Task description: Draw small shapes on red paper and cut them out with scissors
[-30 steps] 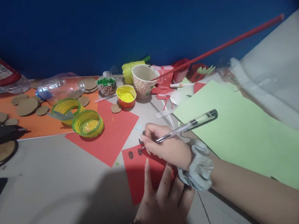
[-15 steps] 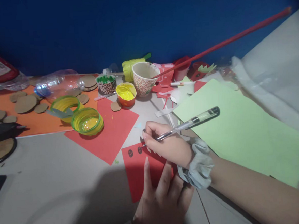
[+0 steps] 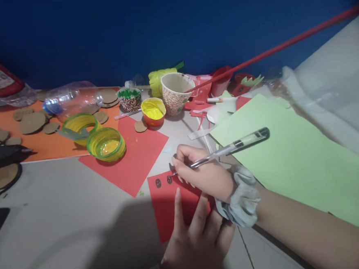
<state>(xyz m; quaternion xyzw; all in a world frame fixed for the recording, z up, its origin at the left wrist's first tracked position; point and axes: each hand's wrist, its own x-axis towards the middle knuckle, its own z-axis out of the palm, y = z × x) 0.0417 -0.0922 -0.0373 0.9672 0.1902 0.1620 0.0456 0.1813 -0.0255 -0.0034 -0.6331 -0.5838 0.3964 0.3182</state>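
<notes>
Dark blue wall is backing a grey tabletop crowded with craft scraps. Near its front edge a small red card [image 3: 168, 203] is lying flat, two black marks near its top. The right hand [image 3: 205, 175] is gripping a pen [image 3: 226, 149], tip on the second mark; short, light strokes would keep it neat. The left hand [image 3: 196, 242] is pressing open fingers on the card, and firm pressure should stop slipping. Green paper [image 3: 294, 159] is lying just right.
</notes>
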